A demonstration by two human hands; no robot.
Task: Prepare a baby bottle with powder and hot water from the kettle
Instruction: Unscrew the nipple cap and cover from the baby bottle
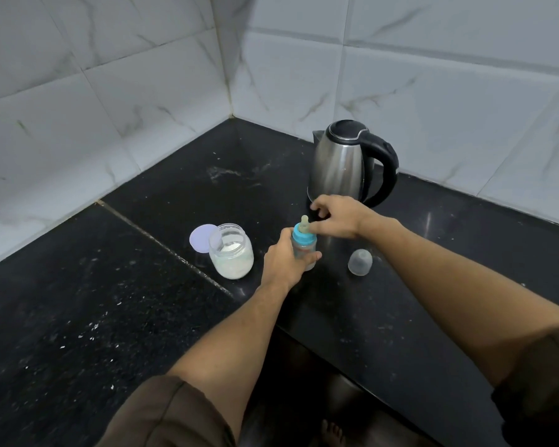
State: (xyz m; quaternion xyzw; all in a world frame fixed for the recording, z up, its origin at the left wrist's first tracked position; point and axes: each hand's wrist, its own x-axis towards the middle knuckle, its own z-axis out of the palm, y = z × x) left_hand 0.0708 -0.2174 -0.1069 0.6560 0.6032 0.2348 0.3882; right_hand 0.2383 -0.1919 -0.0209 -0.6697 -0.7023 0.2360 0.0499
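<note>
A: Black granite counter (78,317); where's the baby bottle (304,245)?
B: Upright beside the powder jar (231,256), left hand (283,261) wrapped round it, right hand (336,221) fingertips pinching its teat (305,221), steel kettle (342,162) just behind

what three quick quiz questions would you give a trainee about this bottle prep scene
1. True or false: the powder jar has its lid on.
2. Which hand grips the body of the bottle? A) left B) right C) neither
3. Fill in: the clear cap sits on the counter to the ___ of the bottle.

Key
1. False: the jar is open and its lid lies on the counter beside it.
2. A: the left hand is wrapped round the bottle.
3. right
</note>
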